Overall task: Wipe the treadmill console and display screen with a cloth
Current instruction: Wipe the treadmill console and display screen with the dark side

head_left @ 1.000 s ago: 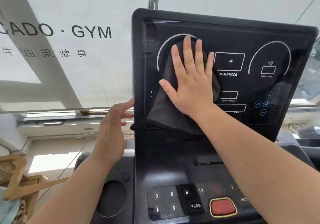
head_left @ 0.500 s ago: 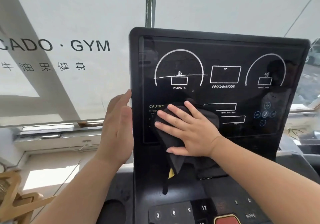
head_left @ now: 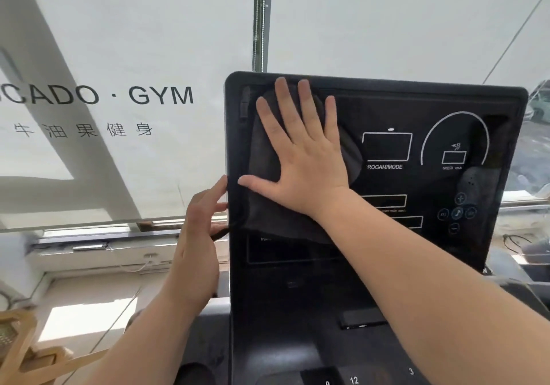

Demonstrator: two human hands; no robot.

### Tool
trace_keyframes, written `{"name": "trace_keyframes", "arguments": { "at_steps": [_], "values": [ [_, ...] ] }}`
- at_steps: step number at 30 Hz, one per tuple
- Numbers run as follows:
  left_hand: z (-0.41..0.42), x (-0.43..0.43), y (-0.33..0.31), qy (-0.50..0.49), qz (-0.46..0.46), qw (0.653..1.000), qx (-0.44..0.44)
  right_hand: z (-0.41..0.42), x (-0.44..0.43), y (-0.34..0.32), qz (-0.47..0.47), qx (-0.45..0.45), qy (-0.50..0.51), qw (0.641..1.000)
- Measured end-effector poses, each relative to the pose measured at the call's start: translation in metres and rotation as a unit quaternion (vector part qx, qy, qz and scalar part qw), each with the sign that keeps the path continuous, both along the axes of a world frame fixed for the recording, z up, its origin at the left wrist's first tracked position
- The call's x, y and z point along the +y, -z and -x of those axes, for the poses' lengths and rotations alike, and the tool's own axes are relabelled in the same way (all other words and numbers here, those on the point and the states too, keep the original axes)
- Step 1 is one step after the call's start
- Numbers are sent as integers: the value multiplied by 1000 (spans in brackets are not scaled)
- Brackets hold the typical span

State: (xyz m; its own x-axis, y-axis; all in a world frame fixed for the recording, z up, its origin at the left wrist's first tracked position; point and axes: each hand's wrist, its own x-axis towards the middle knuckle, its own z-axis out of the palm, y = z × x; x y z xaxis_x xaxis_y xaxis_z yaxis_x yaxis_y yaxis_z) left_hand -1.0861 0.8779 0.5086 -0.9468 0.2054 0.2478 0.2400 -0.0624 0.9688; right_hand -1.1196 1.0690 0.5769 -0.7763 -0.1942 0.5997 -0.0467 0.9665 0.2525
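Observation:
The black treadmill console (head_left: 282,319) stands upright in front of me, its display screen (head_left: 416,182) marked with white outlines. A dark grey cloth (head_left: 262,206) lies flat against the screen's upper left part. My right hand (head_left: 303,158) presses the cloth to the glass with a flat palm and spread fingers, fingertips near the top edge. The cloth's lower edge hangs below my wrist. My left hand (head_left: 196,236) rests at the console's left edge, fingertips touching the frame, holding nothing.
A white window blind (head_left: 160,96) with "GYM" lettering hangs behind the console. A wooden chair (head_left: 23,355) sits at the lower left. The number keypad (head_left: 354,380) and a cup holder (head_left: 193,374) lie at the bottom edge.
My right hand slid the cloth from the screen's lower left up to its upper left corner. My left hand stayed at the console's left edge, fingers now looser.

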Motion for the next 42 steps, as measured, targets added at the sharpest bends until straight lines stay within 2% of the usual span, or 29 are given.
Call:
{"name": "trace_keyframes", "arguments": {
  "at_steps": [6, 10, 16, 21, 26, 31, 33, 37, 42],
  "values": [
    [9, -6, -4, -9, -19, 1000, -4, -37, 1, 76, -74, -30, -90, 993],
    [8, -4, -8, -5, -7, 1000, 1, -61, 45, 105, -68, 4, -85, 994],
    [7, -11, -7, 18, 11, 1000, -8, -41, 76, 56, 56, 44, 48, 996],
    [1, -6, -9, 1, 16, 1000, -13, 3, 32, -1, 97, 49, 90, 990],
    [-2, 2, -9, -25, 5, 1000, -1, 8, -13, 8, -11, 24, -21, 999],
    [3, 3, -10, -44, 11, 999, 15, -16, 24, 38, -57, 12, -69, 996],
    [2, 1, -8, -37, 18, 999, 20, -24, 60, 41, -15, 42, -20, 999],
    [1, 2, -3, -33, 24, 999, 13, -34, 113, 28, 159, 62, 106, 980],
    [0, 6, -4, -51, 33, 998, 15, -15, 80, 5, 162, 58, 134, 976]
  ]
}}
